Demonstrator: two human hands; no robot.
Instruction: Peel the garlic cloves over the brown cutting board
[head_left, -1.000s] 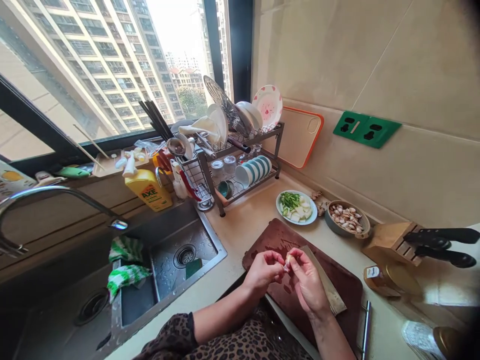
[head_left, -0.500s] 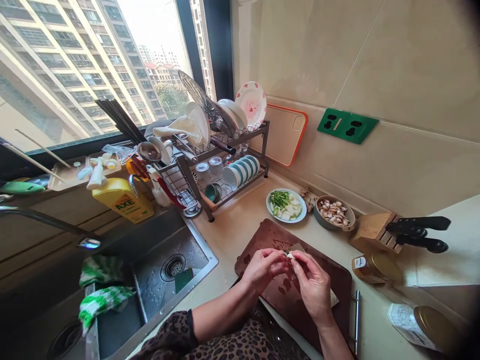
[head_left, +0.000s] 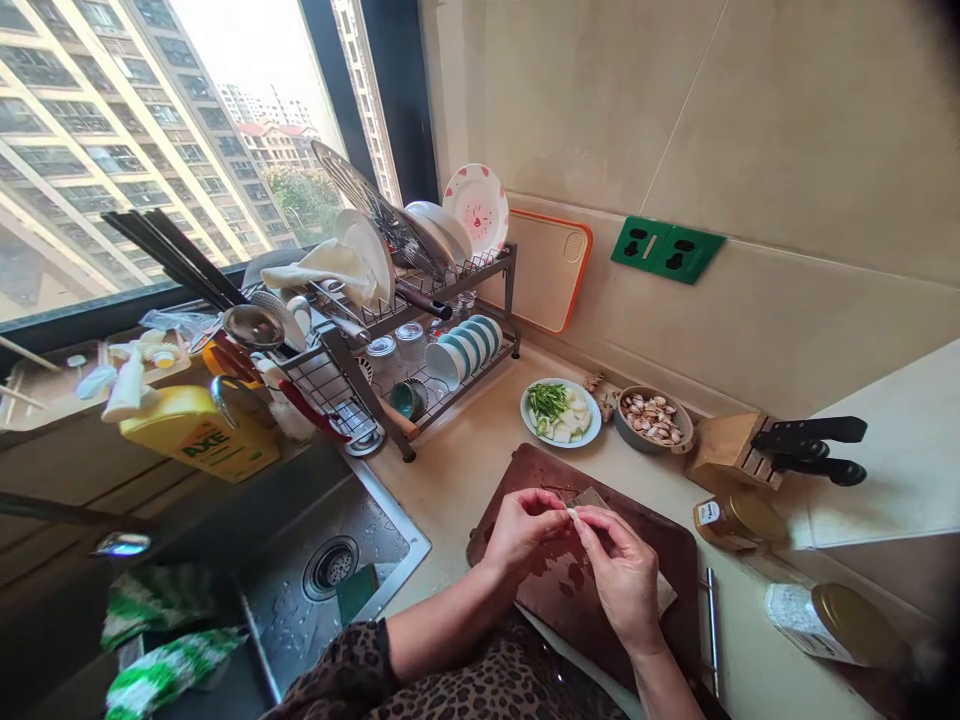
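Over the brown cutting board [head_left: 525,480], my left hand [head_left: 521,535] and my right hand [head_left: 619,570] meet at the fingertips. Both pinch a small white garlic clove [head_left: 573,513], mostly covered by the fingers. Beneath my right hand lies a flat greyish thing [head_left: 666,595], largely hidden, whose kind I cannot make out. Wet patches mark the board. Beyond it stands a plate [head_left: 534,433] with sliced white pieces and cut green vegetable. To its right, a bowl [head_left: 637,438] holds unpeeled garlic cloves [head_left: 654,418].
A knife block [head_left: 724,450] and two jars, one amber [head_left: 739,522] and one clear [head_left: 799,615], line the right side. Ginger [head_left: 606,402] lies by the plate. On the left are the sink [head_left: 405,560] and a dish rack [head_left: 457,390] full of crockery.
The camera view has turned slightly, shifting the rack and sink leftward. My fingertips have drawn closer together around the garlic clove, which now shows less.
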